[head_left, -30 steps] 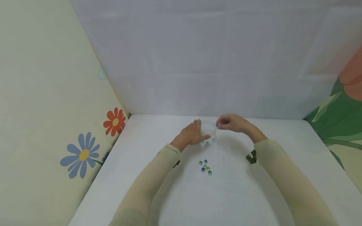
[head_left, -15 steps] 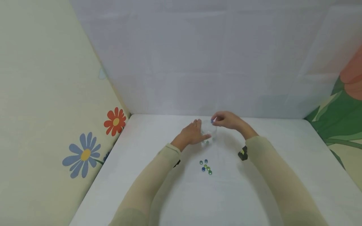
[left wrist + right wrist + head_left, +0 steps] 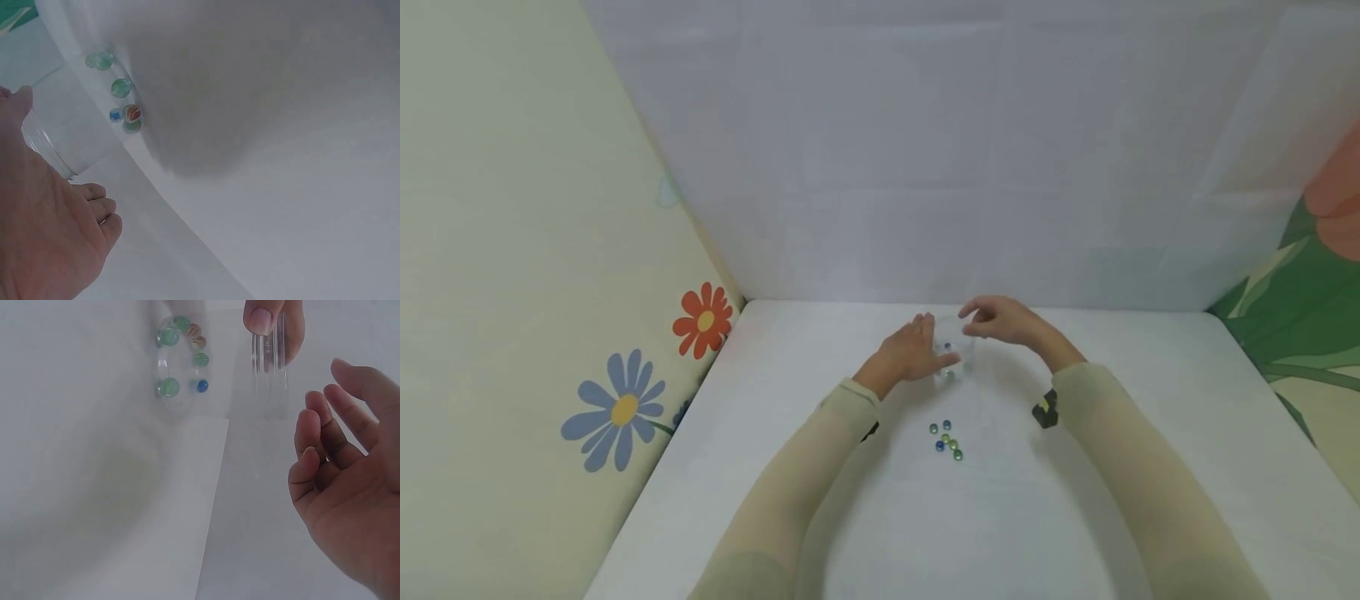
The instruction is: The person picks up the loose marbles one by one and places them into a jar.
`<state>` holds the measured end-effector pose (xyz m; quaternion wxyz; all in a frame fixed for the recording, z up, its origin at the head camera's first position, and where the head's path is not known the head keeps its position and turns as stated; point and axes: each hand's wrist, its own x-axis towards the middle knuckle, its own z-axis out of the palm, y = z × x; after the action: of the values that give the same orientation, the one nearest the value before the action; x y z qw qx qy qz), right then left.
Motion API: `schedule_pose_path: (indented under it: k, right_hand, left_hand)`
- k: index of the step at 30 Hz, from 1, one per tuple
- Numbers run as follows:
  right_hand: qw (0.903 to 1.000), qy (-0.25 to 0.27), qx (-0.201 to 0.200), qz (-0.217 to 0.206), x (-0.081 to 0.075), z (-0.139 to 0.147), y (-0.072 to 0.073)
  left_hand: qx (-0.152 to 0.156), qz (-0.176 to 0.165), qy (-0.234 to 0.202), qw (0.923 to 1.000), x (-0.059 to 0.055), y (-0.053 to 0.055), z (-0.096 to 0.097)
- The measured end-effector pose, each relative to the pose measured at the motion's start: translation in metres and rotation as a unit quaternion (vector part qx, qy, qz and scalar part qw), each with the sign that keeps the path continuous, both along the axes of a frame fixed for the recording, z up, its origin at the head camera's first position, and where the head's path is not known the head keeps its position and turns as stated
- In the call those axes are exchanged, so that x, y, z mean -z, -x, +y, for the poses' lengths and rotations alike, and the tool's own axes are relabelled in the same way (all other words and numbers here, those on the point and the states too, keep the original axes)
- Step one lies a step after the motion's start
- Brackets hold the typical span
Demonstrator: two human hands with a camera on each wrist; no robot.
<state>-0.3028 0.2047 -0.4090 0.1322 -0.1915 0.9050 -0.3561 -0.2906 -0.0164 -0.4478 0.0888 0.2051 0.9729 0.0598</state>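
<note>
A clear jar (image 3: pixel 81 119) stands on the white table, its open mouth upward. Glass marbles, green (image 3: pixel 168 387), blue (image 3: pixel 202 385) and red-swirled (image 3: pixel 132 112), lie at its bottom. My left hand (image 3: pixel 907 351) holds the jar near its rim from the left side, thumb in front and fingers behind. Over the right side of the mouth hovers my right hand (image 3: pixel 1006 320), thumb and forefinger apart, other fingers bent, with nothing between them. Nearer to me, several blue, green and yellow-green marbles (image 3: pixel 953 445) lie loose on the table.
The white-covered table (image 3: pixel 895 533) meets a white cloth backdrop (image 3: pixel 880 167) behind the jar. A flower-printed panel (image 3: pixel 625 408) borders the left side and another printed panel (image 3: pixel 1300 317) the right. Dark wrist-camera pieces (image 3: pixel 1046 410) show below the right sleeve.
My right hand has moved left to the jar's mouth and parted its fingertips. The blue marble it pinched has dropped into the jar. My left hand has stayed in place.
</note>
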Motion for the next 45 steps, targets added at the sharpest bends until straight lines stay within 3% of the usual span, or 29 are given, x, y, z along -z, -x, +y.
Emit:
schedule_pose_path:
  k: [14,28,35,45]
  right_hand:
    - [0.9998,0.014,-0.010,-0.005,0.001,0.005,-0.008]
    - [0.9947,0.061,-0.082,-0.015,0.016,0.006,-0.028]
    - [0.9935,0.056,-0.091,-0.039,0.022,0.002,-0.037]
    - [0.9883,0.050,-0.133,-0.055,0.032,-0.002,-0.051]
  left_hand:
    - [-0.004,0.012,0.007,0.9999,0.000,0.006,0.002]
    - [0.000,0.013,0.013,0.9998,0.000,0.006,0.000]
    - [0.005,0.009,0.010,0.9999,0.003,0.007,-0.002]
    - [0.007,0.013,0.024,0.9996,0.004,0.004,-0.001]
